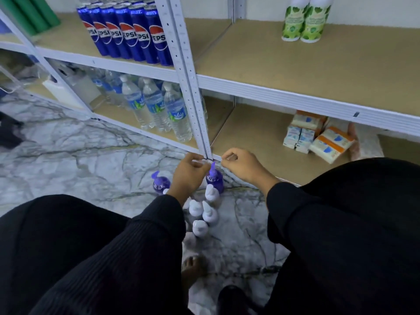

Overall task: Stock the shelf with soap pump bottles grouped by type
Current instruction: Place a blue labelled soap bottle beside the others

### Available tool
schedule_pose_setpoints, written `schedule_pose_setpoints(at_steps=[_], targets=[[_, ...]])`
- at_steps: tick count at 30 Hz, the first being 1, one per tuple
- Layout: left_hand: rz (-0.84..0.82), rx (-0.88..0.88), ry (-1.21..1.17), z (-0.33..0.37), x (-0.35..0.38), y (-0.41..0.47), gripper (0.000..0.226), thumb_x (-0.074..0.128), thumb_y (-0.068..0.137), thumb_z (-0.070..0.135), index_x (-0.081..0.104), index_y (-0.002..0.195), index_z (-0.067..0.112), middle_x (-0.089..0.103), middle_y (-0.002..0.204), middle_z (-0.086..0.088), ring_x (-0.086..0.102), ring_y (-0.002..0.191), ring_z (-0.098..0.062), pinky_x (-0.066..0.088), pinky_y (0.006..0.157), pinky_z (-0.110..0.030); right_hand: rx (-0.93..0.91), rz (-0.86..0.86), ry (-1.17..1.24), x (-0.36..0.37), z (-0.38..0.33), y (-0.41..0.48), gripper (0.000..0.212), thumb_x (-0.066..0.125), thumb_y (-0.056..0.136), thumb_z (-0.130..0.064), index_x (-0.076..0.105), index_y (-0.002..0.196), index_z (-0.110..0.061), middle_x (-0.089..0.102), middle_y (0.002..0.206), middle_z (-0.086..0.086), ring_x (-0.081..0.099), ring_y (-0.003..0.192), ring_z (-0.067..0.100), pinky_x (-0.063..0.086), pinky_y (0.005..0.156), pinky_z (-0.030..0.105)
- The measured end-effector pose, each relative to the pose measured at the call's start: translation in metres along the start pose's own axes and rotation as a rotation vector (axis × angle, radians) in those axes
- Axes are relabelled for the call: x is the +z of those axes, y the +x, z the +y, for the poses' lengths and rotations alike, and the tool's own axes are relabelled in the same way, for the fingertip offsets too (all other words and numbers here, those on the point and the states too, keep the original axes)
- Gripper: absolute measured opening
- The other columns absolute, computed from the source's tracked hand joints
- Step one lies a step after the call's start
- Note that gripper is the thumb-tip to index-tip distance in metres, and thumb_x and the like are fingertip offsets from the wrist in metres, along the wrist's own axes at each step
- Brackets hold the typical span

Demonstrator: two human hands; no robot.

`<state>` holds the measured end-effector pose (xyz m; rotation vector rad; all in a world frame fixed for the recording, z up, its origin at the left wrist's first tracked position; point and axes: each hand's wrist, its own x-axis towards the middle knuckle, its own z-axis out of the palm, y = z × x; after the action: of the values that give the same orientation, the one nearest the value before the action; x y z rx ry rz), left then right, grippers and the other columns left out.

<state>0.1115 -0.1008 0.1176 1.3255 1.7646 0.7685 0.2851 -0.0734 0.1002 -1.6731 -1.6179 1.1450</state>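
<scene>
Head view: glossy purple pump bottle [214, 181] stands on veined marble floor [91, 155].

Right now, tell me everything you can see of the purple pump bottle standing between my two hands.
The purple pump bottle stands upright on the marble floor, at the foot of the white shelf post. Its body looks like glossy purple plastic, with a label too blurred to read and a purple pump head on top. The left hand is close beside it on the left; whether they touch cannot be told. A white pump bottle stands close at its near side.
</scene>
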Motion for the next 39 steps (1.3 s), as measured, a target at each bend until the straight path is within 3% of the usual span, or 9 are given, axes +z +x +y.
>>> schedule_pose_setpoints(at_steps=[4,6,9,12,16,19,24,31,39], targets=[[-0.008,-0.093,0.013,-0.055,-0.016,-0.006,0.024,0.075,0.085,0.027,0.06,0.104,0.025,0.07,0.093,0.001,0.066,0.078,-0.011,0.051,0.073,-0.025,0.057,-0.075,-0.035,0.03,0.023,-0.005,0.007,0.07,0.086,-0.02,0.07,0.093,-0.022,0.055,0.075,-0.016,0.053,0.07,0.001,0.038,0.072,0.022],[-0.022,-0.14,0.033,-0.08,-0.019,-0.007,0.024,0.075,0.085,0.028,0.061,0.104,0.024,0.068,0.09,0.006,0.066,0.081,-0.01,0.049,0.072,-0.02,0.095,-0.111,-0.041,0.045,0.039,-0.006,0.009,0.072,0.084,-0.019,0.07,0.093,-0.021,0.06,0.078,-0.014,0.057,0.076,0.007,0.042,0.074,0.025],[-0.084,-0.187,0.067,-0.114,-0.014,-0.006,0.025,0.077,0.08,0.028,0.062,0.099,0.025,0.07,0.088,0.006,0.069,0.091,-0.017,0.053,0.088,-0.034,0.158,-0.187,-0.049,0.066,0.061,-0.008,0.011,0.075,0.083,-0.02,0.071,0.093,-0.018,0.068,0.088,-0.005,0.063,0.086,0.016,0.05,0.085,0.032],[-0.199,-0.259,0.172,-0.137,-0.006,0.001,0.038,0.078,0.081,0.026,0.06,0.114,0.02,0.069,0.096,0.002,0.066,0.099,-0.021,0.049,0.092,-0.032,0.223,-0.264,-0.065,0.087,0.087,-0.013,0.016,0.076,0.082,-0.019,0.071,0.097,-0.019,0.069,0.091,-0.003,0.066,0.096,0.021,0.051,0.091,0.037],[-0.314,-0.238,0.339,-0.157,-0.003,0.014,0.048,0.07,0.082,0.033,0.055,0.126,0.019,0.069,0.11,-0.003,0.062,0.104,-0.025,0.045,0.089,-0.033,0.265,-0.362,-0.068,0.11,0.11,-0.016,0.032,0.078,0.075,-0.03,0.065,0.104,-0.027,0.067,0.098,-0.003,0.064,0.098,0.019,0.05,0.086,0.034],[-0.389,-0.216,0.361,-0.163,0.004,0.023,0.058,0.056,0.076,0.042,0.054,0.128,0.016,0.068,0.112,-0.004,0.062,0.103,-0.023,0.046,0.092,-0.036,0.245,-0.409,-0.071,0.124,0.121,-0.016,0.039,0.077,0.078,-0.015,0.064,0.113,-0.025,0.068,0.101,-0.001,0.065,0.101,0.021,0.049,0.08,0.029],[-0.494,-0.285,0.417,-0.182,0.016,0.05,0.063,0.069,0.085,0.013,0.047,0.143,0.02,0.062,0.132,-0.009,0.061,0.118,-0.026,0.047,0.094,-0.027,0.224,-0.422,-0.062,0.148,0.164,-0.005,0.052,0.062,0.062,-0.046,0.058,0.113,-0.056,0.065,0.115,0.006,0.062,0.109,0.025,0.055,0.091,0.045],[-0.603,-0.188,0.606,-0.203,0.024,0.077,0.048,0.067,0.087,0.008,0.057,0.134,0.016,0.062,0.131,-0.007,0.058,0.121,-0.025,0.042,0.095,-0.026,0.205,-0.441,-0.198,0.154,0.138,0.003,0.068,0.043,0.055,-0.059,0.039,0.123,-0.055,0.042,0.116,-0.002,0.054,0.113,0.027,0.046,0.097,0.037],[-0.553,-0.013,0.711,-0.222,0.043,0.083,0.031,0.052,0.091,0.042,0.053,0.122,0.042,0.064,0.114,0.007,0.063,0.109,-0.021,0.046,0.096,-0.036,0.126,-0.357,-0.293,0.154,0.154,0.01,0.063,0.054,0.057,-0.056,0.044,0.118,-0.043,0.045,0.106,0.0,0.059,0.097,0.032,0.05,0.079,0.04]])
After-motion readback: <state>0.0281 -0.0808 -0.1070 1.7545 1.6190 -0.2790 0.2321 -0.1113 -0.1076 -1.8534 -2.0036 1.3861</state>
